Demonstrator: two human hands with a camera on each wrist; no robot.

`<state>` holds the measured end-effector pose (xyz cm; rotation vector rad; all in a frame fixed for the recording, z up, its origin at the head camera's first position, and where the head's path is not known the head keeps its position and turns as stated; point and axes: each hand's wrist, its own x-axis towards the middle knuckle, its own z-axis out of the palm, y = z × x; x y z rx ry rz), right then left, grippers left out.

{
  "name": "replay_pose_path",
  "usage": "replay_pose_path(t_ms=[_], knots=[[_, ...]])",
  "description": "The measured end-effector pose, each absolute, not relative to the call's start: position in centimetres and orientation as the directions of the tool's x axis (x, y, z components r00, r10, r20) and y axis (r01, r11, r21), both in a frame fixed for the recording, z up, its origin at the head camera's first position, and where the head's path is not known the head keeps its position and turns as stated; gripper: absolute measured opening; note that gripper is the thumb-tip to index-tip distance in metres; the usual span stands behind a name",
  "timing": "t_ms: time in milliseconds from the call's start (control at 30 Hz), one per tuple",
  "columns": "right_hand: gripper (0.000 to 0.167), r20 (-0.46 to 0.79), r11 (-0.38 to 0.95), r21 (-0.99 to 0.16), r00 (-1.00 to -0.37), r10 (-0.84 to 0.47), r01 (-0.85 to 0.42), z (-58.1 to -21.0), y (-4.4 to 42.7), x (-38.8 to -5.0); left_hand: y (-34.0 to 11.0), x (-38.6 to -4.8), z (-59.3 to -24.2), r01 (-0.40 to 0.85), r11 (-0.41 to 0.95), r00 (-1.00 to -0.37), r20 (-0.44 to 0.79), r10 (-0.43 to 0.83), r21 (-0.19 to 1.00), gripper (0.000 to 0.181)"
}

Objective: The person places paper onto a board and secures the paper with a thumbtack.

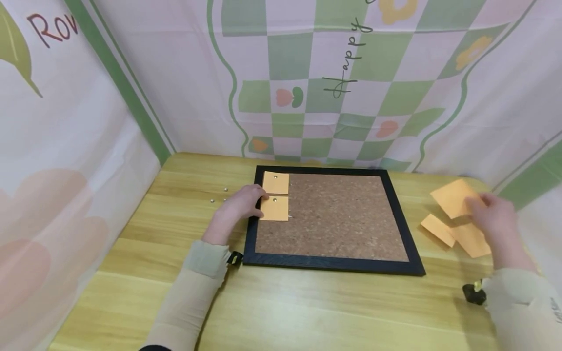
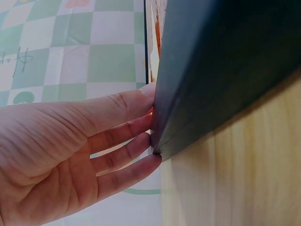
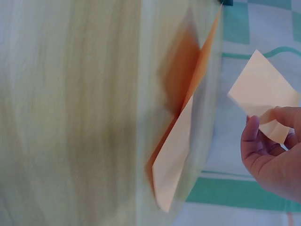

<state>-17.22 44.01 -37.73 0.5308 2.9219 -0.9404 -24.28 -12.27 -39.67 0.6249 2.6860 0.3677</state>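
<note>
A cork board (image 1: 333, 219) in a black frame (image 1: 333, 263) lies on the table. Two orange paper notes, an upper one (image 1: 276, 185) and a lower one (image 1: 276, 212), sit along its left side, each with a small silver pin near its top. My left hand (image 1: 239, 208) rests at the frame's left edge beside the lower note; in the left wrist view its fairly straight fingers (image 2: 129, 176) and thumb touch the frame. Off to the right, my right hand (image 1: 498, 222) pinches another orange note (image 3: 261, 80) by its edge, raised above the table.
Two loose orange notes, a smaller-looking one (image 1: 438, 230) and another (image 1: 473, 242), lie right of the board. Small silver pins (image 1: 212, 201) are scattered left of it. A patterned cloth (image 1: 184, 97) hangs behind the wooden table (image 1: 333, 312).
</note>
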Motion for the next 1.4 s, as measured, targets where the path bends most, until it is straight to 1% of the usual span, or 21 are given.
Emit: replay_pose_path(t_ms=[133, 367, 533, 633, 800, 867, 1033, 1267, 1400], knots=[[0.068, -0.107, 0.783, -0.554, -0.958, 0.268, 0.281, -36.9, 42.6, -17.8, -12.3, -24.3, -39.7, 0.370, 0.870, -0.841, -0.279, 0.463, 0.326, 0.054], [0.056, -0.013, 0.807, -0.574, -0.986, 0.164, 0.142, -36.3, 39.7, -18.9, -12.3, -24.1, -39.7, 0.372, 0.870, -0.841, -0.279, 0.464, 0.324, 0.054], [0.057, -0.040, 0.823, -0.559, -0.995, 0.095, 0.101, -36.5, 38.0, -19.6, -12.2, -24.1, -39.7, 0.374, 0.872, -0.841, -0.281, 0.463, 0.317, 0.054], [0.055, -0.041, 0.827, -0.557, -0.997, 0.060, 0.072, -36.8, 36.9, -20.0, -12.2, -24.2, -39.8, 0.376, 0.872, -0.841, -0.280, 0.463, 0.314, 0.054], [0.049, -0.043, 0.791, -0.611, -0.999, 0.009, 0.034, -37.4, 34.8, -20.5, -12.2, -24.2, -40.0, 0.385, 0.871, -0.839, -0.277, 0.468, 0.306, 0.053], [0.051, -0.068, 0.770, -0.636, -0.998, -0.004, 0.040, -37.5, 33.9, -20.7, -12.2, -24.2, -40.0, 0.384, 0.870, -0.840, -0.275, 0.468, 0.308, 0.053], [0.056, -0.125, 0.759, -0.650, -0.991, -0.055, 0.040, -37.5, 31.4, -21.1, -12.2, -24.3, -40.1, 0.382, 0.867, -0.840, -0.270, 0.470, 0.319, 0.054], [0.044, -0.114, 0.769, -0.638, -0.983, -0.145, -0.039, -37.8, 26.8, -21.3, -12.3, -24.4, -40.0, 0.389, 0.863, -0.835, -0.272, 0.478, 0.322, 0.053], [0.042, -0.114, 0.744, -0.663, -0.970, -0.215, -0.087, -38.1, 24.2, -21.2, -12.3, -24.5, -39.9, 0.386, 0.864, -0.836, -0.274, 0.476, 0.323, 0.053]])
